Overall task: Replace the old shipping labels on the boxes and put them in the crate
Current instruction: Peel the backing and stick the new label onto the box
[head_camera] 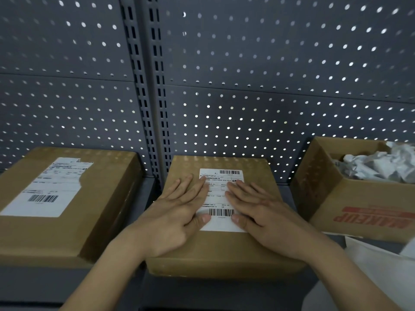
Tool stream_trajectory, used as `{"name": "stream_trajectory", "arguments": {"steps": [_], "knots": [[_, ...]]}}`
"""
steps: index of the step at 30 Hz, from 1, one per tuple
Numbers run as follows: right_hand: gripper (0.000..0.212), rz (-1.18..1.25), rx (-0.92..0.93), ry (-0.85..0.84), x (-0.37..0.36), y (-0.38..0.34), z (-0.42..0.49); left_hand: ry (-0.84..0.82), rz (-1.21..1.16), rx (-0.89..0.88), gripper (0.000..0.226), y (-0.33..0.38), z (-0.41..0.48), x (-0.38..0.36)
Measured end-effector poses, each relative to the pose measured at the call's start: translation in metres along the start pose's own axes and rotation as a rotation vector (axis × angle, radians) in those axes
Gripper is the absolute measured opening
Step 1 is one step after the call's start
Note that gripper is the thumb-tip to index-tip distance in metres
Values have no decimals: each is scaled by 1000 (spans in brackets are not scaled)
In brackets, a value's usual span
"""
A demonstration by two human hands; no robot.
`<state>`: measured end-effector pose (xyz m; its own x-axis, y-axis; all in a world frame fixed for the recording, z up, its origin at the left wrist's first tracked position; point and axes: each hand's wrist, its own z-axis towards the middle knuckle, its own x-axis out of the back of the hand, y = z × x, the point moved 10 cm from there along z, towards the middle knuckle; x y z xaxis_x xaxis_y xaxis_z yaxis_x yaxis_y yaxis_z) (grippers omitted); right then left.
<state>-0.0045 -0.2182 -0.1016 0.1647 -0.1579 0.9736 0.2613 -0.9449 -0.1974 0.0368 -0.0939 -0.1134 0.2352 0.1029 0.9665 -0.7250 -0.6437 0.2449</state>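
L hand (177, 213) & R hand (263, 213) flat, fingers straight, pressing label (219, 198) edges on mid box (213, 251).

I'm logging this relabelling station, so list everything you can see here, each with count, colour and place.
left box: 1, brown, closed, left end of the shelf
left label: 1, white, on top of the left box, top right corner ragged
middle box: 1, brown, closed, centre of the shelf
middle label: 1, white with barcodes, on top of the middle box
open box: 1, brown with red lettering, right
crumpled paper: several pieces, white, inside the open box
white object: 1, lower right, cannot tell what
pegboard: grey, behind the boxes
shelf: dark grey, under the boxes
left hand: flat on the middle label's left edge
right hand: flat on its right edge
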Motion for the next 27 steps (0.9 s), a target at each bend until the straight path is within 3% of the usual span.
{"name": "stream_trajectory", "arguments": {"steps": [5,11,16,19,21,24,27], "knots": [[66,70,-27,129,14,-1,-9,67,-78,-45,77,1,-8,8],[58,93,-33,92,8,3,-10,69,-47,-42,70,2,-7,9],[48,229,-74,279,20,9,-12,178,-165,7,70,-1,-7,17],[38,322,-148,475,40,19,-21,303,-316,122,67,-13,-10,25],[45,356,-202,557,51,25,-29,368,-357,236,73,-25,-14,27],[68,411,-392,487,41,46,-35,389,-573,465,86,-45,-26,18],[67,535,-472,395,23,56,-34,366,-875,633,90,-61,-36,2]]}}
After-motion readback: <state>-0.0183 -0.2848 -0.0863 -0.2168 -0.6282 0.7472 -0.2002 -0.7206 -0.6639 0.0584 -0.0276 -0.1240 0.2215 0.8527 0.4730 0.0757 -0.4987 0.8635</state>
